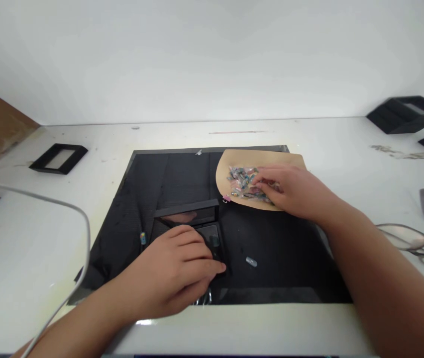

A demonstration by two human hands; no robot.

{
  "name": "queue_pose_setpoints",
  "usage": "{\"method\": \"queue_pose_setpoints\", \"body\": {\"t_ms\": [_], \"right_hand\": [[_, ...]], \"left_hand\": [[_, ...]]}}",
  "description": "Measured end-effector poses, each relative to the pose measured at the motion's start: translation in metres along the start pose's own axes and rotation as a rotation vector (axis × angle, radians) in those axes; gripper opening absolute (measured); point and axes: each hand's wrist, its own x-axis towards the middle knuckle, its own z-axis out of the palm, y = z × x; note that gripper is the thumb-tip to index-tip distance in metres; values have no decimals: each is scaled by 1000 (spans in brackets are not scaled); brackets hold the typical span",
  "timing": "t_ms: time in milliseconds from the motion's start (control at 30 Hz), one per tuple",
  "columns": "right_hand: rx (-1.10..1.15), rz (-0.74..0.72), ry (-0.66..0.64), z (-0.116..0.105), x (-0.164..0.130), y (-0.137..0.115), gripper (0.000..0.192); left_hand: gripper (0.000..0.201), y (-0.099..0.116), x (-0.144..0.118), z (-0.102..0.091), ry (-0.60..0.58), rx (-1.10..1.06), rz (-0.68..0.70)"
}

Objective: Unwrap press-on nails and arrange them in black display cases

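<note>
My left hand (182, 266) is closed over the near right part of a small black box (214, 233). The box's lid (185, 214), with a clear window, is tilted up. Much of the box is hidden under my fingers. My right hand (290, 189) reaches over a tan paper sheet (230, 159), thumb and forefinger pinched in a pile of small shiny, colourful pieces (240, 181) that look like false nails. What sits between those fingertips I cannot make out. One pale loose piece (251, 261) lies on the black mat (271, 248), between my hands.
A colourful piece (143, 237) lies left of the box, and a pink bit (226, 198) at the paper's edge. Other black boxes stand at the left (58, 158) and far right (408, 114). Glasses (402, 236) rest beside my right forearm. A white cable (85, 223) crosses my left arm.
</note>
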Motion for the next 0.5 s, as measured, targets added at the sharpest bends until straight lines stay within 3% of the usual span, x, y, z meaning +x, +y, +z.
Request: {"method": "queue_pose_setpoints", "body": {"t_ms": [267, 500], "right_hand": [[84, -15, -70, -3, 0, 2, 14], [37, 20, -46, -1, -1, 3, 17]], "left_hand": [[23, 0, 1, 0, 13, 3, 4], [24, 1, 0, 0, 8, 3, 0]]}}
